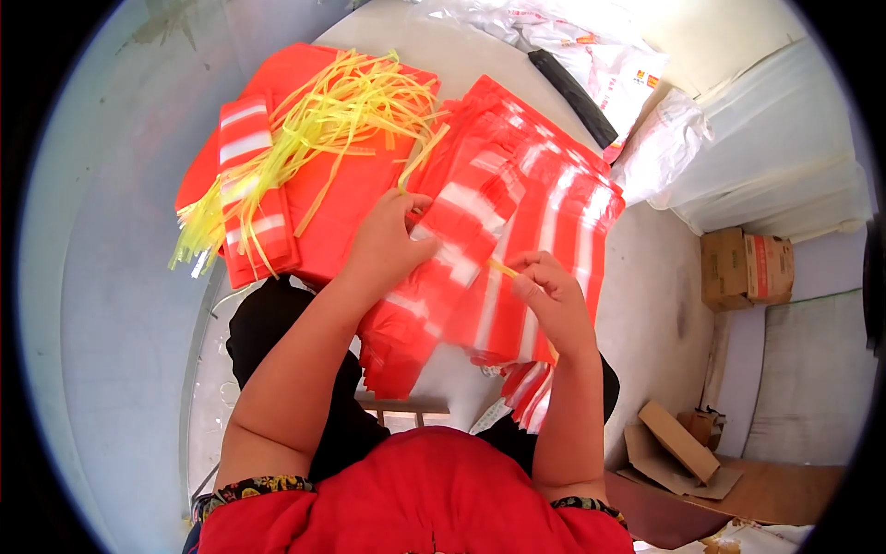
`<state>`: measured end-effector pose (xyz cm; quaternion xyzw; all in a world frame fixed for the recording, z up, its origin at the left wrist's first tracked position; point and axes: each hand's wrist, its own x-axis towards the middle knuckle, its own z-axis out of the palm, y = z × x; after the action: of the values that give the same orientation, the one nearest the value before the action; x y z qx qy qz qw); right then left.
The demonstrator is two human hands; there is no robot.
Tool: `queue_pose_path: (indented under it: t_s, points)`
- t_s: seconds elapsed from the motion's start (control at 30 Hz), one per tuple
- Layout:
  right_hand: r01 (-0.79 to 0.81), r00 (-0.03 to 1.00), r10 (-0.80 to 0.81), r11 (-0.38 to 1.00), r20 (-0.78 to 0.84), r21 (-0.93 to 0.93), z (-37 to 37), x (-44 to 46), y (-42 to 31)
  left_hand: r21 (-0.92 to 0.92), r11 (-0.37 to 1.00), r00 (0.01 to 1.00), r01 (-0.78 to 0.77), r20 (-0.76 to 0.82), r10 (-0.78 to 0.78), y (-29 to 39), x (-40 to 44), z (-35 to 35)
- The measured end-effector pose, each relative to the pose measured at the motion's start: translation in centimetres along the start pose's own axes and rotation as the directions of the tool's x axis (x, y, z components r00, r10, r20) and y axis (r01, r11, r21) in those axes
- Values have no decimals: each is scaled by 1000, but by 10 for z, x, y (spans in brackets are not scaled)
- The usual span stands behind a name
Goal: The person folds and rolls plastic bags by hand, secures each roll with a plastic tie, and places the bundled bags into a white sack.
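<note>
My left hand [392,235] is closed at the left side of a bundle of red-and-white striped plastic bags [466,208], with a yellow strip [412,170] rising from its fingers. Between thumb and finger, my right hand [556,297] pinches a yellow strip end [503,268] in front of the bags. Whether both ends belong to one strip is hidden behind the bundle. Beneath and to the right lies a larger stack of striped bags [583,217]. A loose heap of yellow strips [346,106] rests on red plastic sheets [332,198] at the left.
A folded striped bundle [245,138] lies under the strips' left side. At the back of the pale table [369,35] are a black bar [574,100] and white printed sacks [614,69]. Cardboard boxes [746,268] stand at right, with an open carton [678,452] lower down.
</note>
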<state>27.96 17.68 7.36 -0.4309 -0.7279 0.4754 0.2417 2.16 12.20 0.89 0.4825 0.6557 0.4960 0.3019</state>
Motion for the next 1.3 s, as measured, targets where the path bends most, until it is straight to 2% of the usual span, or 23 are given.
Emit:
queue_pose_path:
  t_s: [0.1,0.17,0.23,0.3,0.5,0.6,0.7,0.8,0.9,1.0,1.1,1.3]
  points:
    - [27,998,-38,976,45,218,18,10,-4,41,999,1000,-26,-10,27,1,-1,2]
    - [-68,997,56,970,57,232,36,11,-14,95,995,999,-38,-25,41,4,-3,1]
    - [-59,998,48,966,50,250,46,15,-15,102,993,998,-55,-34,59,6,-4,1]
    - [59,998,-65,961,14,272,51,22,-7,100,993,997,-61,-36,65,7,-4,2]
    - [235,966,-223,969,-129,80,76,31,-2,75,994,997,-74,-32,76,7,-5,3]
    - [48,977,11,962,-212,268,81,24,-12,69,994,995,-82,-48,86,7,-6,2]
    - [20,964,99,898,-245,440,72,15,-4,49,995,994,-90,-63,93,4,-6,5]
    - [-34,952,141,931,-273,363,63,1,-7,41,996,995,-74,-66,76,3,-6,6]
    - [-2,963,100,932,-251,362,58,-5,-1,48,996,996,-70,-58,73,3,-6,7]
    - [89,964,-15,959,-267,269,70,1,-5,64,996,996,-63,-51,67,2,-7,5]
    - [183,965,-155,975,-211,124,87,14,-21,77,996,996,-42,-81,48,6,-12,3]
    - [255,949,-205,946,-241,199,105,45,-33,92,995,974,-31,-222,51,13,-17,11]
